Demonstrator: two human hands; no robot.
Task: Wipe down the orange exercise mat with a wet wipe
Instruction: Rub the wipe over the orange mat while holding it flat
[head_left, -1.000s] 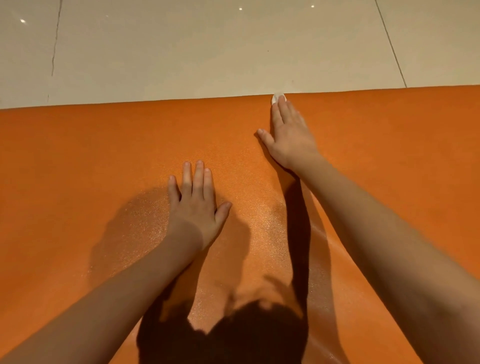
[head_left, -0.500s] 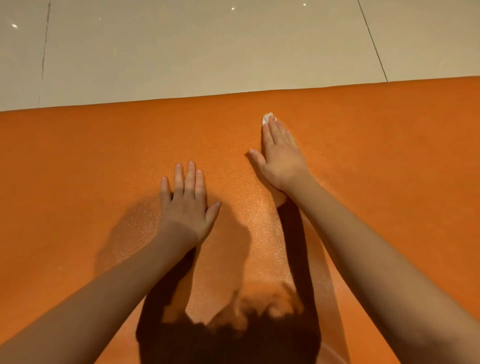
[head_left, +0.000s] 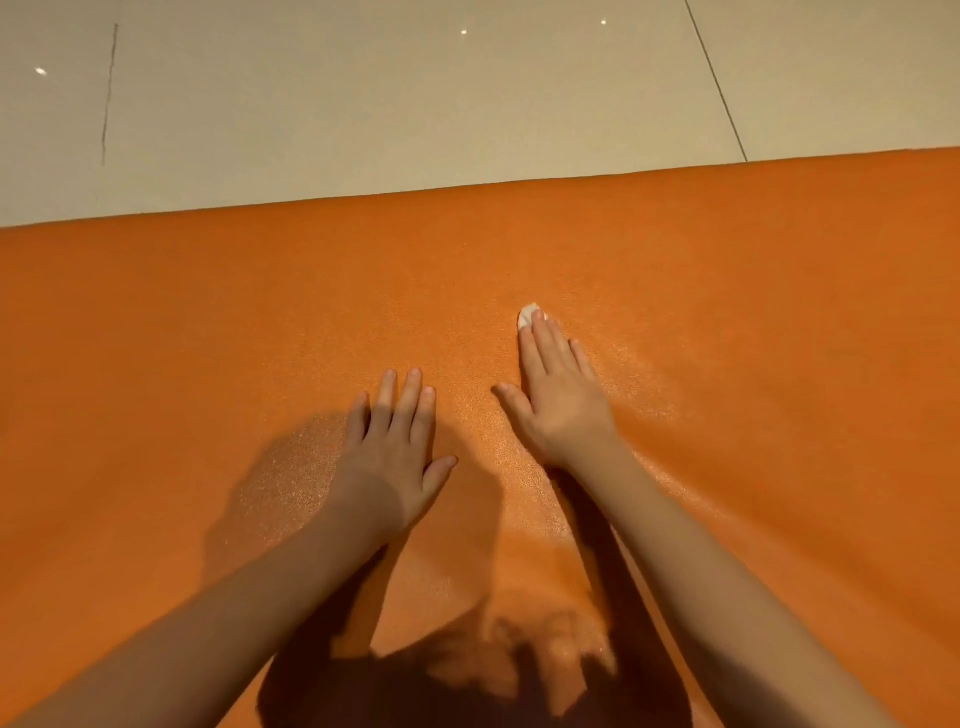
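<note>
While the left hand (head_left: 395, 452) lies flat, fingers spread, bracing the orange exercise mat (head_left: 208, 338), the right hand (head_left: 561, 400) pins the wet wipe (head_left: 527, 315) under straight fingers, mid-mat. Limp and damp, the wipe probably bunches unless pressed flat. The soft mat's length runs left-right along the tiled floor (head_left: 363, 104).

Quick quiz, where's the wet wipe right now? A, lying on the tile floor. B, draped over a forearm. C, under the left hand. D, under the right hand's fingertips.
D: a white bit of the wipe peeks out from under the fingertips of the right hand, which lies flat on the mat; no wipe shows at the left hand.
</note>
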